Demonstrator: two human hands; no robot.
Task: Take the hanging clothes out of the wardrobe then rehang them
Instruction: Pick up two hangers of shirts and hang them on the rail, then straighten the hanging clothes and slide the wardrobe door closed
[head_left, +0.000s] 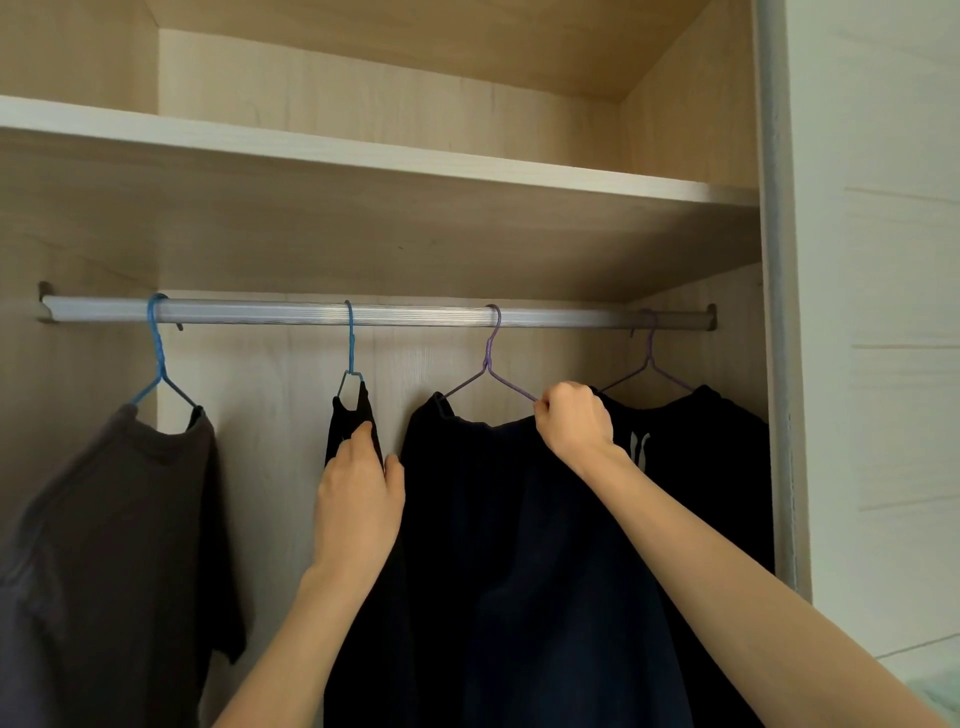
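Several garments hang on wire hangers from a silver rail (415, 315) in the wardrobe. A grey-brown shirt (119, 519) on a blue hanger (158, 358) hangs at the left. A black garment (353, 415), turned edge-on, hangs on a second blue hanger (350, 343). My left hand (358, 499) grips its upper edge. A dark navy garment (509, 545) hangs on a purple hanger (488, 364). My right hand (574, 421) pinches that hanger's right arm at the garment's shoulder. A black garment with a white mark (696, 452) hangs on another purple hanger (649, 358) at the far right.
A wooden shelf (363, 150) runs above the rail. The wardrobe's right wall and a grey door track (776, 312) stand close to the rightmost garment. There are gaps on the rail between the hangers.
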